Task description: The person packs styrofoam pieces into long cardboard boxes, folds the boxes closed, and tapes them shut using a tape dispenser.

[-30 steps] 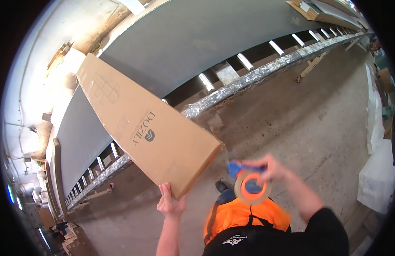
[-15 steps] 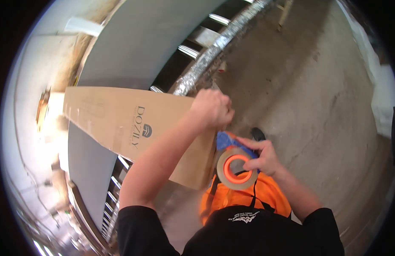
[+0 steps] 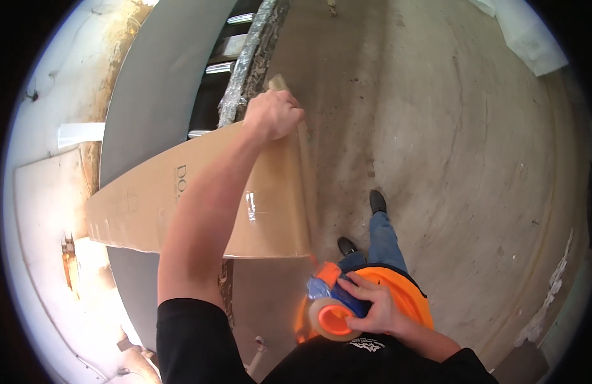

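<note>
A long brown cardboard box (image 3: 209,192) lies across the conveyor, its near end jutting over the conveyor's side. My left hand (image 3: 273,114) is closed at the far corner of that end, its arm reaching over the box. A small tan piece sticks out beyond the knuckles; whether it is flap or tape I cannot tell. Low in front of my body, my right hand (image 3: 375,307) grips a blue and orange tape dispenser (image 3: 337,291). Its roll of packing tape (image 3: 331,320) has an orange core. The dispenser's front sits just below the box's near lower corner.
The roller conveyor (image 3: 229,48) has a rail wrapped in shiny film and a grey sheet (image 3: 158,70) along it. Concrete floor (image 3: 437,160) lies to the right, with my shoes (image 3: 377,201) on it. Pale wrapped material (image 3: 533,41) stands at the far right.
My left hand has moved away from me and left, and the box's end appears turned. The tape dispenser in my right hand has come down nearer my body. The view has shifted too.
</note>
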`<state>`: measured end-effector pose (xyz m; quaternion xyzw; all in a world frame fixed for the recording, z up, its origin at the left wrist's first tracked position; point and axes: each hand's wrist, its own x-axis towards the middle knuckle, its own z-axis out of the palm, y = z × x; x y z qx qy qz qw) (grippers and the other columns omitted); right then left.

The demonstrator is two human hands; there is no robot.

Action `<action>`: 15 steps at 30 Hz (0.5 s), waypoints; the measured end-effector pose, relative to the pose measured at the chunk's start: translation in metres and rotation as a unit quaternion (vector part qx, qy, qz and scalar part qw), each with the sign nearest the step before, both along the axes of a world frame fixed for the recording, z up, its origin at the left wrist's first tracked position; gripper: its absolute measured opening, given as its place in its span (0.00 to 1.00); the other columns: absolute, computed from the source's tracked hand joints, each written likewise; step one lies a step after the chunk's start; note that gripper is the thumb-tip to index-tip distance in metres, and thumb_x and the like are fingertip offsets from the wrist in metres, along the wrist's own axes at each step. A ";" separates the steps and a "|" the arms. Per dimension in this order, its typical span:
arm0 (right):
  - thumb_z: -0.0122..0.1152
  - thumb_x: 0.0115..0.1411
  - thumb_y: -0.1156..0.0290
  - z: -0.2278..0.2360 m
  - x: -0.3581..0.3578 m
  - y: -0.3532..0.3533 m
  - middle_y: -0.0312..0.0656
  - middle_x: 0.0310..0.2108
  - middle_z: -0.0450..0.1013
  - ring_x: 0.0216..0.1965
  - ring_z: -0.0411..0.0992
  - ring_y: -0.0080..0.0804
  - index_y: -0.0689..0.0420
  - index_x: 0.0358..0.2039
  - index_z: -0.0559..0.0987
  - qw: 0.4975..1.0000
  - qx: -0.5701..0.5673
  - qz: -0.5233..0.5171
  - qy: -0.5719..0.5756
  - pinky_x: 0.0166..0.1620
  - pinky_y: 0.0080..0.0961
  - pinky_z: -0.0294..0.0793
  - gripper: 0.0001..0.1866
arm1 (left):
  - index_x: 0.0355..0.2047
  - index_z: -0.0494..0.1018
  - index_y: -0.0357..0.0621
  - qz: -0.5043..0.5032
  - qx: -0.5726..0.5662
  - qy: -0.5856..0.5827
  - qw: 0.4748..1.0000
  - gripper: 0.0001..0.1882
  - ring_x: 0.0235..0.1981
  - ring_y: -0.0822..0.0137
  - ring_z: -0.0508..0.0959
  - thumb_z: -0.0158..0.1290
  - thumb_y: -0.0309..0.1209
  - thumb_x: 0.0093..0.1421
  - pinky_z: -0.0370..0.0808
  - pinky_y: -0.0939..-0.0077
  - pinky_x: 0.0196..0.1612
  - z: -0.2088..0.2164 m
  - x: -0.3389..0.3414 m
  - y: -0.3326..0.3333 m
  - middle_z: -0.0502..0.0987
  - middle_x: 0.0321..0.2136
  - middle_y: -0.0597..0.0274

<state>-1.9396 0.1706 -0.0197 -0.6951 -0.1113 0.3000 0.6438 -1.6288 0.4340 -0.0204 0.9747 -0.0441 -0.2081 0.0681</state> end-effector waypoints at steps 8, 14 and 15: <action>0.68 0.43 0.61 -0.014 0.008 0.092 0.52 0.46 0.74 0.41 0.77 0.54 0.50 0.54 0.78 0.998 -0.043 -0.025 -0.042 0.44 0.40 0.77 0.33 | 0.35 0.84 0.54 -0.122 0.009 -0.077 0.990 0.15 0.39 0.52 0.80 0.53 0.43 0.52 0.76 0.62 0.46 -0.014 -0.007 0.023 0.82 0.35 0.54; 0.67 0.43 0.56 -0.044 0.000 0.112 0.53 0.52 0.74 0.44 0.78 0.49 0.45 0.54 0.78 0.972 -0.101 0.159 -0.140 0.47 0.40 0.78 0.33 | 0.32 0.84 0.50 0.017 -0.063 -0.070 0.995 0.15 0.37 0.50 0.80 0.52 0.41 0.52 0.76 0.62 0.44 -0.003 -0.020 0.005 0.81 0.30 0.51; 0.68 0.42 0.56 -0.046 0.001 0.079 0.54 0.55 0.72 0.49 0.76 0.47 0.44 0.52 0.80 0.985 -0.073 0.139 -0.071 0.52 0.39 0.76 0.32 | 0.31 0.83 0.49 0.028 -0.069 -0.043 0.996 0.14 0.35 0.50 0.80 0.52 0.41 0.51 0.76 0.62 0.43 -0.001 -0.021 0.011 0.81 0.28 0.51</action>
